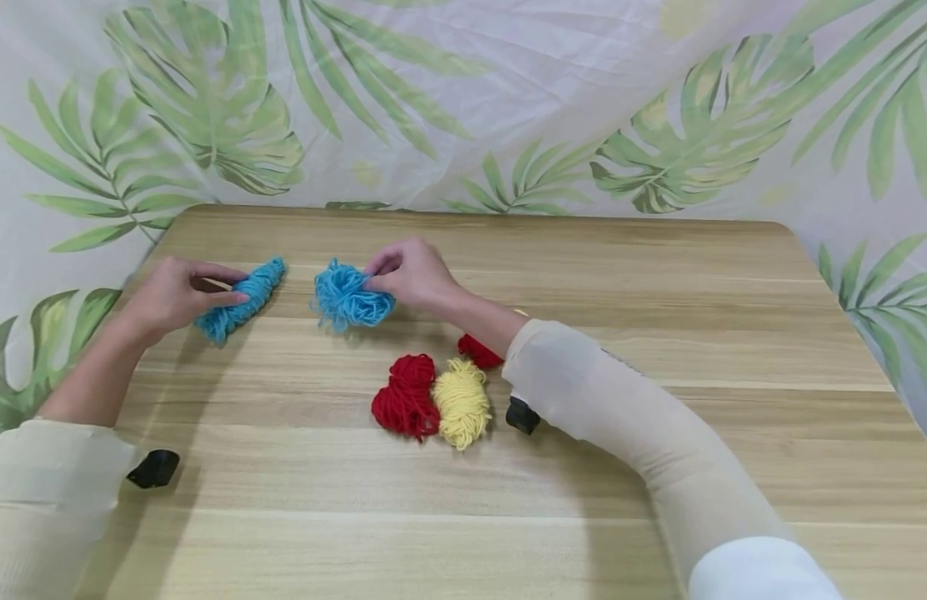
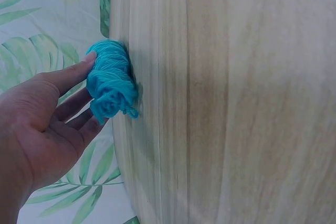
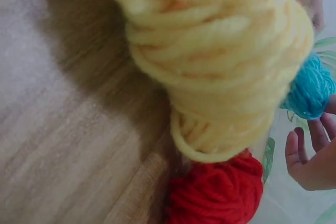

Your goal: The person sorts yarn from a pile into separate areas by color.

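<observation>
Toward the table's far left, my left hand [image 1: 167, 296] pinches a blue skein of yarn [image 1: 257, 287] between thumb and fingers. The left wrist view shows this skein [image 2: 113, 80] upright in the grip, its thumb on one side. Just right of it, my right hand [image 1: 418, 271] pinches the edge of a second, looser blue skein [image 1: 349, 293]. In the right wrist view that skein [image 3: 312, 90] appears at the right, with fingertips against it.
A red skein [image 1: 407, 398] and a yellow skein [image 1: 463, 404] lie side by side mid-table. Another red skein [image 1: 480, 350] is partly hidden by my right forearm. A yellow skein [image 3: 220, 51] looms close in the right wrist view. A leaf-print cloth [image 1: 448, 100] hangs behind the wooden table [image 1: 463, 550].
</observation>
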Demonstrator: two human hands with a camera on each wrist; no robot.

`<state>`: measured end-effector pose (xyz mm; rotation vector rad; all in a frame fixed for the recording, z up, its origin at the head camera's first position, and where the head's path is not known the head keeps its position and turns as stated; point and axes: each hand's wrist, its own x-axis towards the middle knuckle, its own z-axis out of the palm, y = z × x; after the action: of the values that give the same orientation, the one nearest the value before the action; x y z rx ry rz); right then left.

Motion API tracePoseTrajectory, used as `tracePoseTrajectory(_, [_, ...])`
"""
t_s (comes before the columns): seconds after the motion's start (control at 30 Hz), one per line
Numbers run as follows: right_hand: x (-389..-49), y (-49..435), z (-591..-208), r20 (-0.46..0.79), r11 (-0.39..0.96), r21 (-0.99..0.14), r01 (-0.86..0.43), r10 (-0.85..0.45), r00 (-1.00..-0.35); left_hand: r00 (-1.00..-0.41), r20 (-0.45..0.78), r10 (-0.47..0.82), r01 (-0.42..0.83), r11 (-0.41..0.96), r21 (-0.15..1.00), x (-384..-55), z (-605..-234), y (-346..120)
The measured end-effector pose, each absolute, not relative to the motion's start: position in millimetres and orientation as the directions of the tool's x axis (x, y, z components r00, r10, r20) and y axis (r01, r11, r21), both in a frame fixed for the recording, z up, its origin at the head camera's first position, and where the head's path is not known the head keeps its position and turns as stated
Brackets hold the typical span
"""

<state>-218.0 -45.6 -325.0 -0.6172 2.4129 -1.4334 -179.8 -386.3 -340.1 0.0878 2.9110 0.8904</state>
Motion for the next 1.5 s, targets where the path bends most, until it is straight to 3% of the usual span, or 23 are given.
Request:
tracePoseTrajectory(0.57, [-224, -67, -324, -0.018, 0.442, -0.878, -0.185, -0.417, -0.909, -0.994, -0.082, 0.079, 0.018, 0.82, 0.572, -179, -340, -386])
tracePoseTrajectory(0.9, [-225, -82, -323, -0.066, 0.329, -0.941, -0.075, -0.396, -0.916, -0.993, -0.078, 0.084, 0.025, 0.821, 0.57, -180, -341, -387])
tracePoseTrajectory(1.5, [-217, -110, -316, -0.105, 0.363, -0.93, -0.053, -0.403, -0.909, -0.993, -0.077, 0.086, 0.029, 0.828, 0.56, -180, -341, -387])
